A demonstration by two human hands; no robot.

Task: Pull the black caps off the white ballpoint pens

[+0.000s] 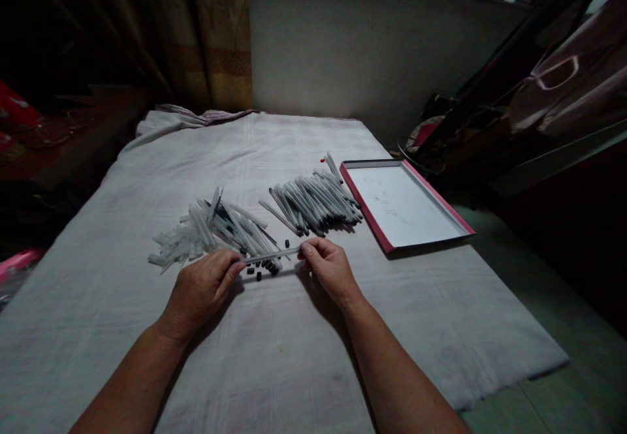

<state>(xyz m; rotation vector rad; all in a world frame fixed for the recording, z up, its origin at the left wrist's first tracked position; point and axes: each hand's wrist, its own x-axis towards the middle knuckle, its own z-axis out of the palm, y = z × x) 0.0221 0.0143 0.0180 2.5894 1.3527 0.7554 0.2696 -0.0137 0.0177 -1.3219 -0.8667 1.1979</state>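
Between my two hands a slim translucent pen barrel (272, 256) is held nearly level above the cloth. My left hand (209, 284) pinches its left end, and my right hand (327, 265) pinches the right end, where the fingertips hide the tip. Just behind lies a loose heap of clear tubes and caps (196, 232) with darker pen parts mixed in. Small black plugs (259, 277) are scattered close to my left fingertips. Farther right, a bundle of pens with black ends (316, 202) lies roughly side by side.
A shallow box lid with pink sides (379, 228) and a white inside rests at the table's right. Pale cloth (264, 356) covers the table. Behind it stand a grey wall (343, 49) and a curtain (220, 49). A dark wooden surface (73, 134) is at the left.
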